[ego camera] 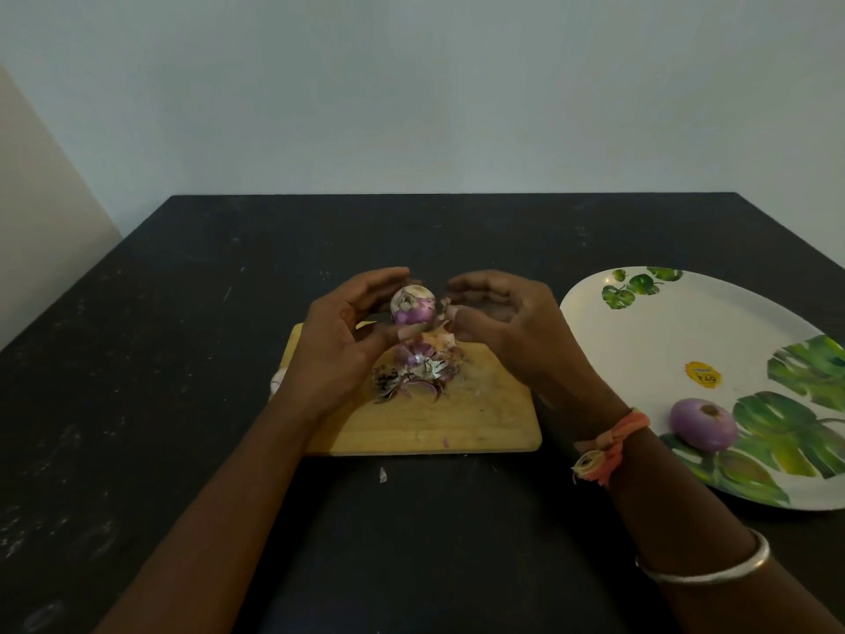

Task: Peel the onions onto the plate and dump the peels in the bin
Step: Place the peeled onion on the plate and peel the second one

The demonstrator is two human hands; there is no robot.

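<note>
Head view: the left hand [338, 340] holds a half-peeled red onion [413, 305] in the air above the far end of a wooden cutting board [457, 423], fingers arched over its top and thumb curled under it. Papery skin clings to the upper part; the lower part shows bare purple. The right hand [503, 318] is cupped just beside the onion, fingers curved. A pale flake of peel [450, 311] sits at its thumb tip, but the blur makes it impossible to tell whether the thumb and fingers actually pinch it.

Below the onion, a heap of purple and tan peels [416, 372] lies on the board. One small scrap [382, 474] lies on the black table [183, 313], just in front of the board.

To the right, well apart from the board, a white leaf-print plate [663, 340] carries a fully peeled onion [703, 424] near its front edge and a yellow sticker [704, 374]. The right wrist wears an orange thread band [612, 439] and a silver bangle [713, 569].
</note>
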